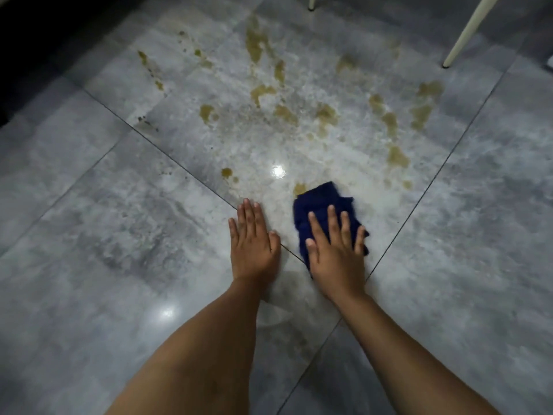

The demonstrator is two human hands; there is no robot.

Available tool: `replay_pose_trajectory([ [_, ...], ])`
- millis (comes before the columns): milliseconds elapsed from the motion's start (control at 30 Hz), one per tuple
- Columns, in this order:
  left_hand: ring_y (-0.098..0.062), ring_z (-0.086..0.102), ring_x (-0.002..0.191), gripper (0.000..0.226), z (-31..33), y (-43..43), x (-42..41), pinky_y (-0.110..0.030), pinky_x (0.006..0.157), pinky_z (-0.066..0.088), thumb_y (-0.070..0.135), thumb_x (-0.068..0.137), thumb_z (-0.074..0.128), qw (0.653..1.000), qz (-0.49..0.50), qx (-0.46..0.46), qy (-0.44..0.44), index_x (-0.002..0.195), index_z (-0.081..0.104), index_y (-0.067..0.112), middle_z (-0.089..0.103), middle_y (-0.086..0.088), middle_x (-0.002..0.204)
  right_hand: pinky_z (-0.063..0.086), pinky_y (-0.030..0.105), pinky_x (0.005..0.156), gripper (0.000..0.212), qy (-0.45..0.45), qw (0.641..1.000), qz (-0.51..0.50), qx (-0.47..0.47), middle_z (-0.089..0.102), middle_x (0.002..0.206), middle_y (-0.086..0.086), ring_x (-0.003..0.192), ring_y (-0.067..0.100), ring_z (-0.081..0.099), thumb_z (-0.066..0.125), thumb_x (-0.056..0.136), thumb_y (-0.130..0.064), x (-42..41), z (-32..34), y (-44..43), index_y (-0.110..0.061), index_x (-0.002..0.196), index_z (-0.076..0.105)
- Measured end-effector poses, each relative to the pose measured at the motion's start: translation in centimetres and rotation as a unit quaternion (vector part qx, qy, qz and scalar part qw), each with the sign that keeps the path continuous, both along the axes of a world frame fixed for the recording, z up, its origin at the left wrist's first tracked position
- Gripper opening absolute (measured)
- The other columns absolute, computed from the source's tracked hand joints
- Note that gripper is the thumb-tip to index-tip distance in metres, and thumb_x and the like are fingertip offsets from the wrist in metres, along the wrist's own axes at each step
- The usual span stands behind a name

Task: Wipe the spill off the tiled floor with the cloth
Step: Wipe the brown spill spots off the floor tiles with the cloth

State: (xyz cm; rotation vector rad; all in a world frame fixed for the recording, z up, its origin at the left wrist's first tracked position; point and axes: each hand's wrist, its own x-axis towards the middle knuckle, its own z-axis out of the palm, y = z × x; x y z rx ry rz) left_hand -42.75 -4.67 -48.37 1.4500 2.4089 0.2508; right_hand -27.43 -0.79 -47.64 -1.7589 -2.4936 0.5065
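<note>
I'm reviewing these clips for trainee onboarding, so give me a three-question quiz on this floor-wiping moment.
1. True or false: the left hand holds the crumpled dark blue cloth.
2. Multiple choice: where does most of the yellowish-brown spill lie relative to the cloth? A) beyond it, away from the person; B) between the cloth and the person; C) wholly under it.
3. Short answer: what stands on the glossy grey tiled floor at the upper right?

Key
1. False: the right hand presses flat on the cloth; the left rests bare on the tile.
2. A.
3. A slanted cream furniture leg.
</note>
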Motion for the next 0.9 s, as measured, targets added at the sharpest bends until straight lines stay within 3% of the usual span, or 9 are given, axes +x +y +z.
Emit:
replay_pose_trajectory([
  [67, -0.012, -0.026, 0.143, 0.068, 0.0, -0.3, 0.2, -0.037, 0.117, -0.015, 0.039, 0.090, 0.005, 1.000, 0.006, -0.011, -0.004, 0.150, -0.013, 0.014, -0.021, -0.004, 0.157, -0.005, 0.052, 0.115, 0.054, -0.006, 0.995, 0.094, -0.023, 0.008, 0.161, 0.004, 0.148, 0.028, 0.003, 0.017, 0.098, -0.045, -2.2, -0.1, 0.7, -0.033, 0.151, 0.019],
  [133, -0.013, -0.026, 0.142, 0.065, -0.1, -0.6, 0.7, -0.037, 0.118, -0.014, 0.036, 0.092, 0.008, 1.000, -0.007, -0.028, -0.002, 0.148, -0.015, 0.014, -0.020, -0.005, 0.158, -0.009, 0.051, 0.116, 0.052, -0.013, 0.992, 0.121, -0.044, 0.001, 0.162, 0.002, 0.148, 0.025, -0.004, 0.016, 0.101, -0.044, -4.1, 0.0, 3.4, -0.034, 0.152, 0.013],
  [267, -0.017, -0.025, 0.143, 0.065, 0.0, 3.4, 1.4, -0.038, 0.118, -0.014, 0.036, 0.094, 0.009, 1.000, -0.013, 0.003, -0.006, 0.150, -0.014, 0.011, -0.019, -0.008, 0.158, -0.009, 0.051, 0.116, 0.051, 0.000, 0.999, -0.029, -0.023, -0.001, 0.162, 0.001, 0.148, 0.024, -0.007, 0.021, 0.102, -0.043, -3.5, 0.3, 10.5, -0.034, 0.152, 0.012],
  [367, -0.019, -0.019, 0.145, 0.067, -0.5, 3.1, 1.0, -0.042, 0.119, -0.010, 0.036, 0.093, 0.009, 1.000, -0.002, 0.009, 0.018, 0.151, -0.007, 0.008, -0.013, -0.010, 0.159, -0.009, 0.052, 0.115, 0.052, 0.027, 0.986, -0.167, -0.009, 0.002, 0.162, 0.003, 0.148, 0.025, -0.005, 0.026, 0.102, -0.041, -3.4, -0.2, 7.4, -0.033, 0.152, 0.016],
  [467, -0.020, -0.015, 0.147, 0.066, -0.7, 2.0, 1.3, -0.045, 0.119, -0.004, 0.035, 0.094, 0.015, 1.000, -0.005, 0.017, 0.018, 0.152, -0.001, 0.007, -0.007, -0.011, 0.160, -0.010, 0.051, 0.115, 0.051, 0.024, 0.989, -0.144, -0.020, 0.005, 0.162, 0.003, 0.148, 0.026, -0.003, 0.028, 0.102, -0.040, -5.1, -0.1, 5.0, -0.033, 0.151, 0.018],
  [600, -0.024, -0.009, 0.147, 0.066, -0.1, 3.9, 1.6, -0.046, 0.118, -0.003, 0.034, 0.094, 0.020, 1.000, -0.016, 0.012, 0.006, 0.151, 0.003, 0.004, -0.001, -0.015, 0.159, -0.006, 0.051, 0.116, 0.050, 0.017, 0.999, -0.041, -0.005, 0.009, 0.161, 0.002, 0.148, 0.025, 0.001, 0.027, 0.102, -0.043, -5.7, -0.4, 12.4, -0.033, 0.151, 0.021],
  [667, -0.029, 0.003, 0.147, 0.068, 0.7, 6.1, 2.4, -0.046, 0.118, -0.002, 0.032, 0.090, 0.025, 0.997, -0.073, 0.026, 0.010, 0.150, 0.015, 0.000, 0.011, -0.018, 0.158, -0.004, 0.053, 0.117, 0.052, -0.003, 0.996, -0.090, -0.009, 0.006, 0.162, 0.002, 0.148, 0.025, 0.000, 0.023, 0.102, -0.045, -4.0, -0.8, 15.9, -0.033, 0.152, 0.018],
  [800, -0.025, -0.003, 0.147, 0.072, 1.4, 10.6, 2.6, -0.038, 0.117, -0.014, 0.034, 0.086, 0.019, 0.994, -0.110, 0.013, -0.020, 0.150, 0.008, 0.002, 0.006, -0.017, 0.159, -0.002, 0.055, 0.117, 0.054, -0.020, 0.981, -0.189, -0.047, 0.001, 0.162, 0.006, 0.148, 0.027, -0.003, 0.019, 0.102, -0.046, 2.7, -1.3, 16.3, -0.030, 0.153, 0.014],
  [900, -0.033, 0.025, 0.143, 0.070, 0.6, 12.6, 2.7, -0.044, 0.117, 0.004, 0.031, 0.083, 0.031, 0.985, -0.171, 0.006, -0.007, 0.144, 0.033, -0.003, 0.029, -0.022, 0.152, 0.000, 0.054, 0.118, 0.056, -0.029, 0.972, -0.222, -0.069, 0.001, 0.162, 0.006, 0.148, 0.026, -0.004, 0.018, 0.100, -0.046, 7.4, -0.5, 12.3, -0.030, 0.153, 0.012],
])
